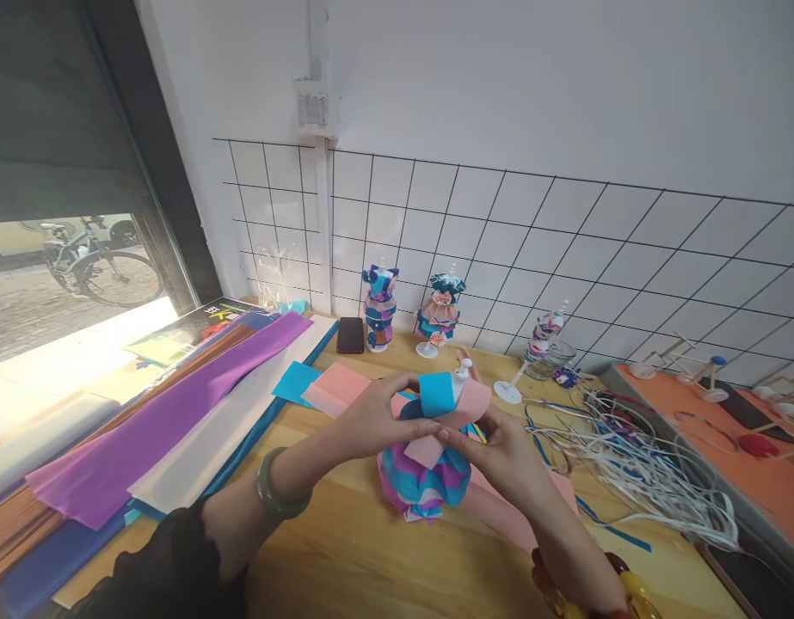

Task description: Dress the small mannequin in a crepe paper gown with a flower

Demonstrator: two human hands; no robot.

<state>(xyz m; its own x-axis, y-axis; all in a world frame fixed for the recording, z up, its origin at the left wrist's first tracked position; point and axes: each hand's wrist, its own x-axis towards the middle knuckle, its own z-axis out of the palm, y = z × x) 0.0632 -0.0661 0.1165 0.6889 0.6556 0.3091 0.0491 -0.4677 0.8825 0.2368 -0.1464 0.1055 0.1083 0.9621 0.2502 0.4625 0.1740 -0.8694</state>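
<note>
A small doll form in a blue and pink paper dress (424, 486) stands on the wooden table (364, 559) in front of me. My left hand (377, 419) pinches a pink paper strip (464, 411) wrapped around the doll's upper body, below a blue paper band (436, 393). From the right, my right hand (500, 451) grips the same pink strip with its fingers closed. A green bangle sits on my left wrist and an amber bead bracelet on my right.
Sheets of purple (177, 404), white and blue paper lie at left. A phone (350, 335) and three dressed doll forms (379, 308) stand near the wire grid on the wall. Tangled white strips (635, 464) and an orange tray (725, 447) fill the right.
</note>
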